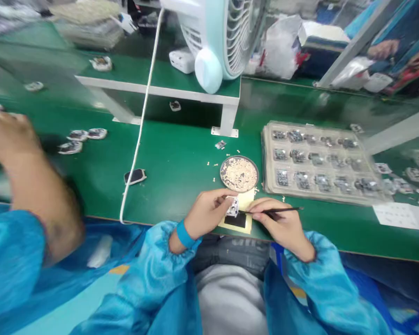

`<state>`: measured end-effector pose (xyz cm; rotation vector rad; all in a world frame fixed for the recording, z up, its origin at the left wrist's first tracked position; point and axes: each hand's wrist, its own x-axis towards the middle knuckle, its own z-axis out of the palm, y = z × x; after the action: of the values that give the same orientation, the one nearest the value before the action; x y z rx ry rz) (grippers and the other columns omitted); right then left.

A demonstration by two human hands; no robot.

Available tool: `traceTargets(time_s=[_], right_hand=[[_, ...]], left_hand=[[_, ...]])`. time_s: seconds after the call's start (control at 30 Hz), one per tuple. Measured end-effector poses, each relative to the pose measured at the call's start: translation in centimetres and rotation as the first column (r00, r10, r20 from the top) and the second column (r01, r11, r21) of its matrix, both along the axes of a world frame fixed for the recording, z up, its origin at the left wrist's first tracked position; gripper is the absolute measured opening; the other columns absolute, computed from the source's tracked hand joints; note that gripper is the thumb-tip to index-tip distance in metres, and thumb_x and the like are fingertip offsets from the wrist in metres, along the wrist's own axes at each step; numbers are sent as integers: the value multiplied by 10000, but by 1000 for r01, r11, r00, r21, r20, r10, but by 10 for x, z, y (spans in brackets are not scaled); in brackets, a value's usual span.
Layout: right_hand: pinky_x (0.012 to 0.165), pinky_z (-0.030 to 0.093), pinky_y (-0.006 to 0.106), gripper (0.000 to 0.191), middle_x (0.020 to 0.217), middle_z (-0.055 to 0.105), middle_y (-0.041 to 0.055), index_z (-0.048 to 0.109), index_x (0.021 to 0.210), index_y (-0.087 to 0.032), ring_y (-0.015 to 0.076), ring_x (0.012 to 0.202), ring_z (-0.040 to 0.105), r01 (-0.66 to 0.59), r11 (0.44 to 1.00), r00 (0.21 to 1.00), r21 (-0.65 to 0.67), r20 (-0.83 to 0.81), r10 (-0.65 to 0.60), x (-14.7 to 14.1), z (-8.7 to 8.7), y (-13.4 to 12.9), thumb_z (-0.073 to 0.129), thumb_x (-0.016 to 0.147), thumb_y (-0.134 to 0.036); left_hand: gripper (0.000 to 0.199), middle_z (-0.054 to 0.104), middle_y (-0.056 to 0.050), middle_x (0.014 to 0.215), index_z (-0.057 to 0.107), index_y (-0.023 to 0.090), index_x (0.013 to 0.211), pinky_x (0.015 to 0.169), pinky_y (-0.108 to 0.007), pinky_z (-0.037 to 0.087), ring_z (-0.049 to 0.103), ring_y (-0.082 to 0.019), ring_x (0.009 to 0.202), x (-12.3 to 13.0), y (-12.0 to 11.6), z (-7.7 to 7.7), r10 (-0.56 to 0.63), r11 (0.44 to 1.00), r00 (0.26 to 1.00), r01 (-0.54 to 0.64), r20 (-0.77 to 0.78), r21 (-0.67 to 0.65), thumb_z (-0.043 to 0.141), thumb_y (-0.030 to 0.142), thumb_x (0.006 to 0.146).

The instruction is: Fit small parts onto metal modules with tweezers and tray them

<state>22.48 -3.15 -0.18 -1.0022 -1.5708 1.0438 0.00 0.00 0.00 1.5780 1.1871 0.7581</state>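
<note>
Blue sleeves (157,267) nearest cam, bottom of view. White part (232,207) pinched in L hand (209,213), just over yellow sheet (227,226) nr bench's front edge. R hand (281,224) grips thin dark tool (287,209), tip at part. Round dish (221,173) w/ tiny pale bits just beyond; tray (321,197) of small parts to R, narrow gap betw. Open green bench (181,163) L of dish, up to white cord (151,65). Fan (209,70) on raised shelf (132,77) behind; co-worker's arm (35,181) far L.
</note>
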Motion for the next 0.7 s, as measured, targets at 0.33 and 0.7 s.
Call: traceTargets(time_s=[0.33,0.7], right_hand=[[695,536,343,260,757,702,20,693,939,-227,190,685,672,489,847,840,209,150,-522,66,68,57,532,1022,-414],[661,456,335,123,811,751,58,743,871,-208,237,737,680,347,933,394,97,888,-239,112,69,136,705,856,-324]], left_hand=[[568,712,-77,1050,610,161,1339,719,-207,557,694,-166,929,-3,7,-7,147,985,918,-105,368,-134,767,229,798],[375,729,-61,794,677,126,1003,405,-177,451,693,-149,571,-5,12,-7,157,976,917,-87,367,-199,768,449,837]])
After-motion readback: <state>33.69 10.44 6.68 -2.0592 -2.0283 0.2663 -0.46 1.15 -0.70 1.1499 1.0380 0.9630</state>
